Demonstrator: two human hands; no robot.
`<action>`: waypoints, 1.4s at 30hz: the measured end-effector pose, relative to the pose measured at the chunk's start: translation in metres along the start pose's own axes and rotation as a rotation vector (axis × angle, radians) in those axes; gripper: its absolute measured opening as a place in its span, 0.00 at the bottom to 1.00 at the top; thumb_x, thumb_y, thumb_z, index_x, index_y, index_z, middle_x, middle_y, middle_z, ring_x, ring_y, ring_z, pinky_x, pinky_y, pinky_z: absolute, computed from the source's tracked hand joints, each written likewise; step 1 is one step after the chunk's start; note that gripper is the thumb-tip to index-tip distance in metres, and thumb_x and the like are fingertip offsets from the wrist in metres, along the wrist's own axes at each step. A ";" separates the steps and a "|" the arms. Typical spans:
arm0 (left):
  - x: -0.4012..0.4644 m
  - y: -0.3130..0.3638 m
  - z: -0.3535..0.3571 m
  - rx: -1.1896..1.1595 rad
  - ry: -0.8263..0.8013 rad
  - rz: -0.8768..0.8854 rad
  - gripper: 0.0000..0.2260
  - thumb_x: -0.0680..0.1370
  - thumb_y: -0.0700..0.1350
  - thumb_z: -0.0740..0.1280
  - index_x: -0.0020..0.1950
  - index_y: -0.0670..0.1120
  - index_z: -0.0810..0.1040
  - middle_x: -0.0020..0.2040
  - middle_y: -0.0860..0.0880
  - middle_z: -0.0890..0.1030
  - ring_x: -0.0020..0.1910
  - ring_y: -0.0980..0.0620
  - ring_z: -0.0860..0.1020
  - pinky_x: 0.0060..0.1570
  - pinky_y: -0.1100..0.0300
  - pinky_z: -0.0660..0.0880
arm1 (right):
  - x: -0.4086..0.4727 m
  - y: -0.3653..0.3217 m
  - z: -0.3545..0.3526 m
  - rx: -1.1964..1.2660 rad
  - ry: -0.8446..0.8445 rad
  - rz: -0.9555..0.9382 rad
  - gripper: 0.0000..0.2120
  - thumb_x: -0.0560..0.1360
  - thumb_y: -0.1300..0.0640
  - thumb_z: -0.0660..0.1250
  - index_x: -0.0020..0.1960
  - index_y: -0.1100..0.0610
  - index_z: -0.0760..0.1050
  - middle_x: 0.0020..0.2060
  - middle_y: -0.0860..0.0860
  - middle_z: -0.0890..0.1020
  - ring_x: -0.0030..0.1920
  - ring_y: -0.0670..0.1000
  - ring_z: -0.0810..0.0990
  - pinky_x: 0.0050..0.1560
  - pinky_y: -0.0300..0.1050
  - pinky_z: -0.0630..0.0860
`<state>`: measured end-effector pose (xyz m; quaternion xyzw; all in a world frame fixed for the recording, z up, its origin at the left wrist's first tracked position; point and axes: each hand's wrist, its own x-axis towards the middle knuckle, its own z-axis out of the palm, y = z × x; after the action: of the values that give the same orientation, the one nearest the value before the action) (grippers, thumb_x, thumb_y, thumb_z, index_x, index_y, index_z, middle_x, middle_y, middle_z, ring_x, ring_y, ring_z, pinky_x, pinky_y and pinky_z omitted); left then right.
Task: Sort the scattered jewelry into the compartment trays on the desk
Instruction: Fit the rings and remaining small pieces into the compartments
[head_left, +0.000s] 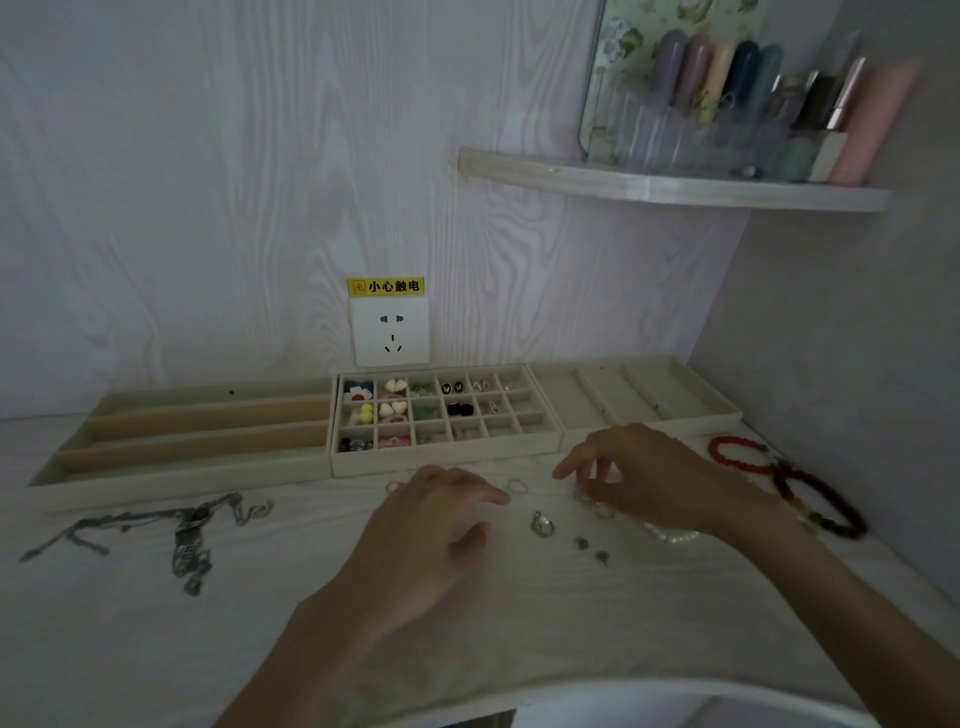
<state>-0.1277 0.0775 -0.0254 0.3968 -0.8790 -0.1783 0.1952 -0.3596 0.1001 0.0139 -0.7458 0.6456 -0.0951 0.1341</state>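
Note:
Three beige trays stand along the wall: a long-slot tray (197, 431), a grid tray (519, 447) holding several earrings, and a wide-slot tray (639, 395). My left hand (441, 525) hovers over the desk with loosely curled fingers and holds nothing. Its fingertips lie just left of a silver ring (517, 486). My right hand (644, 478) curls down over a small silver ring (583, 497) with the thumb at it; whether it pinches the ring is unclear. A pearl pendant (542, 522) and two small studs (582, 543) lie between my hands.
Silver chains (192, 530) sprawl at the left. A red bracelet (737, 452), a dark bead bracelet (821, 504) and a pearl strand (675, 535) lie at the right by the side wall. A wall socket (392, 330) and a corner shelf (675, 182) with bottles sit above.

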 end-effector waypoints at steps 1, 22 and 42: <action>0.003 0.006 0.005 0.006 -0.001 0.016 0.15 0.79 0.49 0.61 0.65 0.61 0.71 0.63 0.63 0.70 0.65 0.62 0.64 0.63 0.63 0.64 | -0.005 0.001 0.000 -0.005 0.009 0.002 0.10 0.75 0.55 0.67 0.53 0.43 0.80 0.43 0.39 0.79 0.43 0.40 0.77 0.46 0.37 0.74; 0.019 0.012 0.030 -0.091 0.036 -0.116 0.14 0.75 0.50 0.67 0.59 0.61 0.76 0.51 0.65 0.79 0.49 0.66 0.73 0.49 0.67 0.68 | -0.012 -0.018 0.046 -0.151 0.255 -0.097 0.13 0.75 0.41 0.61 0.53 0.42 0.81 0.43 0.46 0.81 0.46 0.48 0.77 0.47 0.42 0.60; 0.024 0.019 0.033 -0.038 0.089 -0.160 0.08 0.74 0.58 0.66 0.50 0.59 0.80 0.47 0.61 0.80 0.43 0.64 0.74 0.42 0.65 0.68 | -0.010 -0.015 0.042 -0.035 0.243 0.006 0.11 0.78 0.47 0.61 0.52 0.47 0.82 0.41 0.48 0.83 0.41 0.45 0.77 0.44 0.38 0.62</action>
<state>-0.1702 0.0757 -0.0404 0.4694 -0.8315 -0.1920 0.2268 -0.3339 0.1152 -0.0209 -0.7289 0.6610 -0.1732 0.0423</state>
